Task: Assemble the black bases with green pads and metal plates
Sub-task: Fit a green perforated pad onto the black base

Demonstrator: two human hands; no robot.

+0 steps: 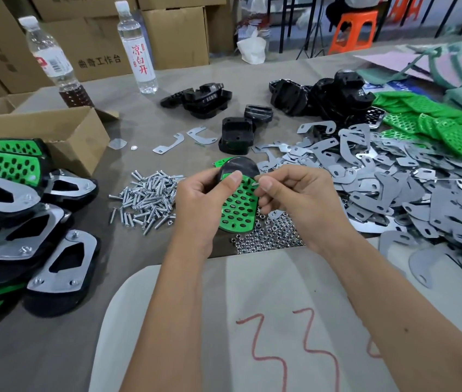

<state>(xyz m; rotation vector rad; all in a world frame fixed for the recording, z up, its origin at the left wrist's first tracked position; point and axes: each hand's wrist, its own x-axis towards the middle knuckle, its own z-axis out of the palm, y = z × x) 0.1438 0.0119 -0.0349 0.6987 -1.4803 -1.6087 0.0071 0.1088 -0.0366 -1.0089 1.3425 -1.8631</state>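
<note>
Green pad [238, 206] on a black base [241, 165], held above the tabletop [145, 131] between both hands.

Left hand [204, 199] grips the pad and base from the left, thumb pressed on the pad's upper end; right hand [289, 196] pinches a small screw [255, 183] at the pad's top edge. Just below lie a heap of nuts [269, 236], and to the left a heap of screws [147, 199]. Loose metal plates [393, 176] spread to the right, with more green pads [433, 120] and black bases [323, 94] behind them. Finished assemblies [26, 222] are stacked at the far left, beside a cardboard box [54, 131] and two bottles [139, 52].
</note>
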